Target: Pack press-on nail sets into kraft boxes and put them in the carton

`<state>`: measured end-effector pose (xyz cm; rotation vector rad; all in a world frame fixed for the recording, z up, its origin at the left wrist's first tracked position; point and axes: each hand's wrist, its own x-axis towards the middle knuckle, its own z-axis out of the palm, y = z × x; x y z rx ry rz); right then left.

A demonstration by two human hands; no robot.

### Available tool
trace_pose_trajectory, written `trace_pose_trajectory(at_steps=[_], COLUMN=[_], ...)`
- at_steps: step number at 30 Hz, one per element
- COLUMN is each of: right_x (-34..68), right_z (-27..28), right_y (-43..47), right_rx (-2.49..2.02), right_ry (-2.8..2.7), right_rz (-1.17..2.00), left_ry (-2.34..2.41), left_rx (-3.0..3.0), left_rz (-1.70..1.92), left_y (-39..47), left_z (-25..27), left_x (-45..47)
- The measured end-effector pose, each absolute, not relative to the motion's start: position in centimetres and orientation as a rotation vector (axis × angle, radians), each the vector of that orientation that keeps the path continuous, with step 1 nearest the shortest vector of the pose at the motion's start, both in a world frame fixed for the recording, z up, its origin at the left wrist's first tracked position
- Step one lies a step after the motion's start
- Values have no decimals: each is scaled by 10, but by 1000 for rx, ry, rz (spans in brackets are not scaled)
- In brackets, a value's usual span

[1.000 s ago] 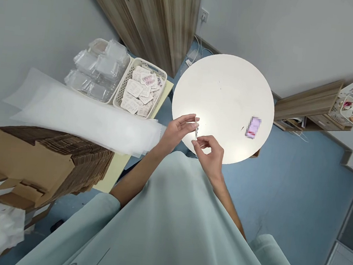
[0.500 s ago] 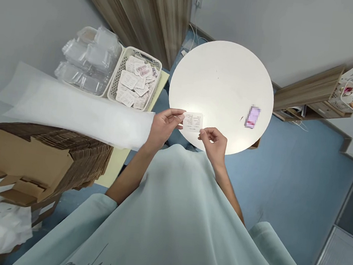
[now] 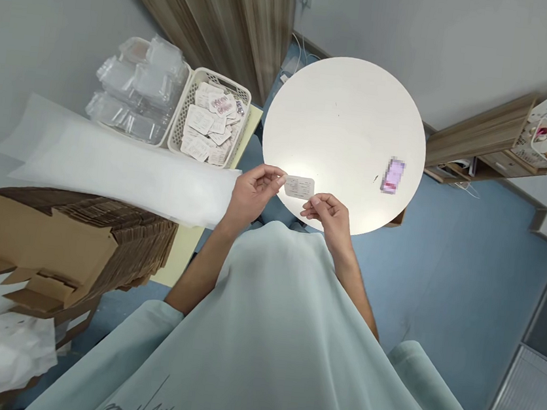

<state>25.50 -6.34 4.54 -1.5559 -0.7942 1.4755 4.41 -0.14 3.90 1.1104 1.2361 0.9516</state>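
Between my two hands is a small printed card [image 3: 299,187] with rounded corners and columns of dark text, held above the near edge of the round white table [image 3: 347,115]. My left hand [image 3: 256,192] pinches its left edge between thumb and fingers. At its lower right corner, my right hand [image 3: 328,212] is closed with thumb and index finger on the card. Similar cards [image 3: 212,125] lie in a loose heap inside a white plastic basket [image 3: 179,115] to the left. The text is too small to read.
Left of the basket stands another with clear plastic packs [image 3: 139,84]. White sheeting [image 3: 124,168] stretches in front of them. Folded cardboard boxes [image 3: 101,244] are stacked nearer me. A blurred purple object [image 3: 393,175] lies on the table's right side. Beyond is a wooden shelf [image 3: 483,137].
The card has tilted and looks shorter and greyer now. My right fingers have shifted slightly along its lower right corner. My left hand keeps its pinch.
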Motion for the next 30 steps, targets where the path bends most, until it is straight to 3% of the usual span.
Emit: trace_pose_trajectory(at_steps=[9,30], right_x=[264,275], right_z=[35,37], right_y=[-52,-32], right_rx=[-1549,-1460], right_ry=[-651,-949], right_rz=[1537,1304], left_ry=[1187,1216], left_rx=[1076,937], left_rz=[860,788], left_y=[-14,-23], left_z=[48,37], left_x=[37,47])
